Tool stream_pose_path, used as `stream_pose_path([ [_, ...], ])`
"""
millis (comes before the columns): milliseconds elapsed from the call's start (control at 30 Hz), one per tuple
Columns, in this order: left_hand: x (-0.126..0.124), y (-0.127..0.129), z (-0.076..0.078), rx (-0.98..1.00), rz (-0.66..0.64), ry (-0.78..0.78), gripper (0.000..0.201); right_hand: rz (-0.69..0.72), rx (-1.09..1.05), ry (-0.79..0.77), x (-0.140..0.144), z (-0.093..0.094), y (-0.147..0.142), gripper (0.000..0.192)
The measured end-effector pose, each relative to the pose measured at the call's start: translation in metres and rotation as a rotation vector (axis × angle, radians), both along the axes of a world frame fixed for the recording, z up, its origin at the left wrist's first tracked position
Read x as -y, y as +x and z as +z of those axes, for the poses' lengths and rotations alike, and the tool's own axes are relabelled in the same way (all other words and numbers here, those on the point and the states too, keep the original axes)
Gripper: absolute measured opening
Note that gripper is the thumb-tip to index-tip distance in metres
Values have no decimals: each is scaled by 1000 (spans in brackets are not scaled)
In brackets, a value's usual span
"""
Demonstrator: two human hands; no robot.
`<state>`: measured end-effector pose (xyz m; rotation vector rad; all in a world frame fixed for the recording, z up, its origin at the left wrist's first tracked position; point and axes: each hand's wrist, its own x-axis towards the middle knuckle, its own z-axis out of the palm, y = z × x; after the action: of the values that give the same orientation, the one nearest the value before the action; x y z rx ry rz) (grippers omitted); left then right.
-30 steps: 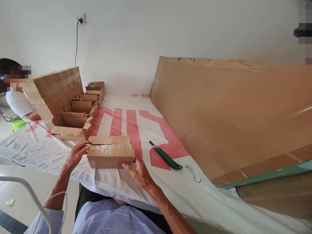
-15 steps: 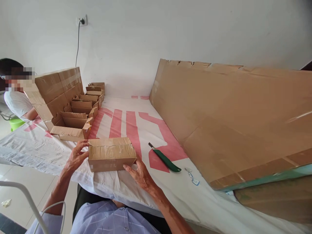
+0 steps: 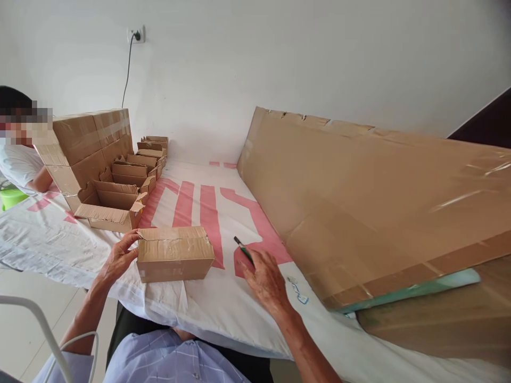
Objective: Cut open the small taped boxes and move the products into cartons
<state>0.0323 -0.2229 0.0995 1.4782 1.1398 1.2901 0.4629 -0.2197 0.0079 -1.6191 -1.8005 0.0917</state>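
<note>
A small closed cardboard box lies near the table's front edge, tape along its top seam. My left hand holds its left end, fingers at the upper corner and thumb on the side. To the right of the box, my right hand is closed over a slim green tool with a narrow black end. The black end points up and left out of the fingers; the palm hides the rest, so its kind cannot be made out.
Several open cardboard boxes stand in a row at the left beside stacked taped cartons. A large cardboard panel leans on the right. A small blue-and-white item lies near it. Another person sits at the far left.
My right hand has left the box's right end and moved right onto the green tool. My left hand stays at the box. The view has shifted slightly.
</note>
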Motion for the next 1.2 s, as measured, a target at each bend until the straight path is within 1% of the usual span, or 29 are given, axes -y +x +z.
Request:
stream_pose_path([
  [100, -3, -4, -7, -22, -10, 7, 40, -179, 233, -230, -2, -12, 31, 37],
  [167, -2, -3, -7, -26, -33, 7, 37, -228, 316, -325, -2, -18, 40, 33],
  [300, 2, 1, -4, -17, -54, -10, 34, -233, 384, -332, -2, -22, 41, 26],
  [400, 4, 2, -3, -29, -57, -27, 33, -264, 381, -383, -5, -20, 39, 29],
  [500, 4, 1, -5, -38, -60, -14, 34, -258, 347, -409, -8, -17, 42, 33],
  [533, 4, 1, -6, -39, -56, -4, 34, -265, 313, -389, -8, -16, 43, 35],
  [600, 3, 1, -8, -41, -51, 15, 33, -306, 185, -291, -9, -8, 43, 38],
  [667, 4, 2, -9, -42, -57, 25, 33, -303, -14, -139, -8, 7, 38, 39],
  [700, 4, 3, -9, -40, -65, 26, 33, -264, -125, -70, -7, 19, 33, 40],
  [733, 5, 4, -9, -38, -73, 24, 34, -196, -231, -23, -4, 32, 25, 42],
  [767, 6, 5, -9, -36, -78, 22, 35, -112, -328, -8, -1, 48, 15, 45],
  [833, 7, 6, -9, -29, -77, 24, 37, 75, -429, -69, 5, 80, -8, 46],
  [933, 10, 7, -9, -17, -68, 38, 38, 340, -430, -138, 11, 124, -44, 40],
  [1000, 11, 7, -10, -18, -60, 42, 39, 472, -387, -156, 11, 143, -62, 37],
  [1100, 13, 7, -13, -17, -46, 49, 38, 613, -311, -167, 5, 159, -78, 33],
  [1200, 13, 8, -15, -9, -41, 60, 37, 680, -222, -171, -3, 167, -85, 28],
])
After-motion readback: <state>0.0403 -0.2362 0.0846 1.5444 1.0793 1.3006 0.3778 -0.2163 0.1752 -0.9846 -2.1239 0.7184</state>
